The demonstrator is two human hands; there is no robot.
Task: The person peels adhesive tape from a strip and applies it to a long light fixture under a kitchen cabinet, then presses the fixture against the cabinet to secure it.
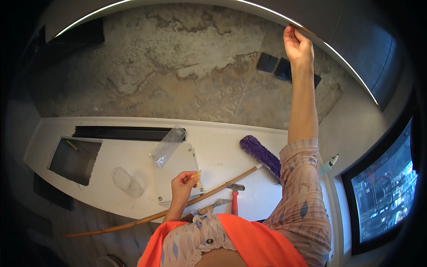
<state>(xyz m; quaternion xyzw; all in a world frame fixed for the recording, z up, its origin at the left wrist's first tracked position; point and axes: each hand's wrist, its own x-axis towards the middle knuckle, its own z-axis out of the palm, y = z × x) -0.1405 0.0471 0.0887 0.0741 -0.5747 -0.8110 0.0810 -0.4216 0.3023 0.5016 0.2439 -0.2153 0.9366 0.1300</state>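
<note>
My left hand is closed in a pinch above the white counter, with a small crumpled yellow strip between its fingertips. My right arm stretches up and away to the wall cabinet. There my right hand has its fingers curled together at the lower edge, against the light strip. Whatever those fingers pinch is hidden. Just beyond the hand, a short stretch of the strip looks dark brownish instead of lit.
On the white counter lie a purple duster on a bamboo pole, a red-handled hammer, a clear plastic sleeve, a plastic bottle and a black bar. A cutout opens at left. A window stands right.
</note>
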